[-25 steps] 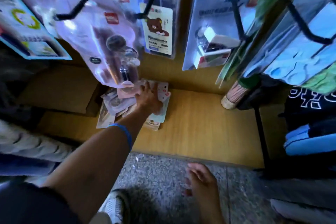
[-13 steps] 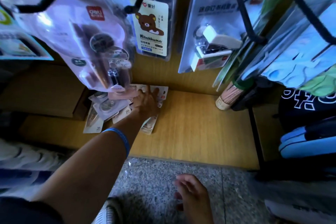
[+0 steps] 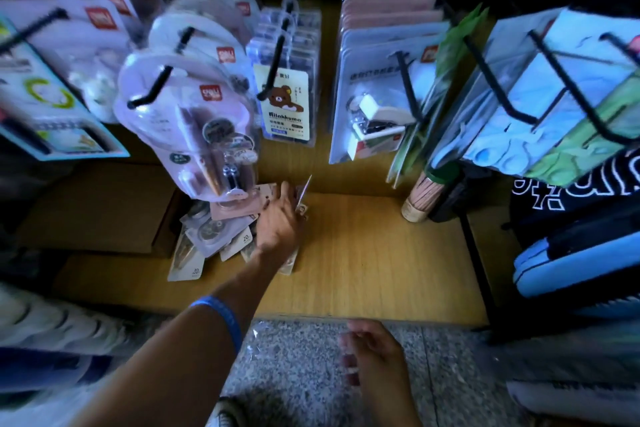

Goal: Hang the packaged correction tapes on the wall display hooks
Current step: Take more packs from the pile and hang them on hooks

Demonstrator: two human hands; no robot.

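A loose pile of packaged correction tapes [image 3: 211, 236] lies on the low wooden shelf [image 3: 374, 253] under the wall display. My left hand [image 3: 280, 218], with a blue band on its wrist, reaches into the pile and grips a packet [image 3: 303, 194] that stands tilted up on edge against my fingers. My right hand [image 3: 374, 354] hovers low over the speckled floor with loosely curled fingers and holds nothing. Black display hooks [image 3: 152, 87] stick out above, loaded with hanging blister packs.
A cardboard box [image 3: 104, 208] sits left of the pile. Bear-print card packs [image 3: 287, 104], stapler packs [image 3: 377, 114] and blue-green packages [image 3: 554, 97] hang on hooks. A bundle of sticks [image 3: 420, 198] stands at the right; bags [image 3: 571, 246] beyond it.
My left hand has closed on a packet and tipped it up on edge out of the pile. The view has tilted upward, showing more of the hooks. My right hand stays low.
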